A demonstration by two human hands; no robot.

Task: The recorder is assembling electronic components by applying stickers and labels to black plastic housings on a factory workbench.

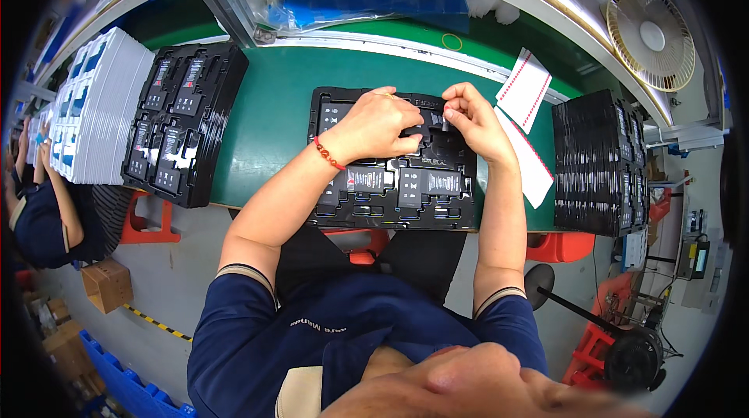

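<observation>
A black plastic tray (pixel 367 211) lies on the green bench in front of me, with flat dark batteries (pixel 437 184) in its recesses. My left hand (pixel 376 125) rests over the tray's upper middle, palm down, thumb and fingers apart; it covers part of the battery below. My right hand (pixel 477 128) is at the tray's upper right corner. Its thumb and forefinger are pinched together over the upper right recess. Something small and greyish shows at those fingertips, too small to name. A red beaded bracelet (pixel 328 152) circles my left wrist.
Tall stacks of black trays (pixel 191 125) and white trays (pixel 113 106) stand at the left. Another black stack (pixel 597 164) is at the right. White label sheets (pixel 524 154) with red dots lie beside my right hand. A bagged blue material (pixel 367 0) lies behind, and a fan (pixel 651 35) stands far right.
</observation>
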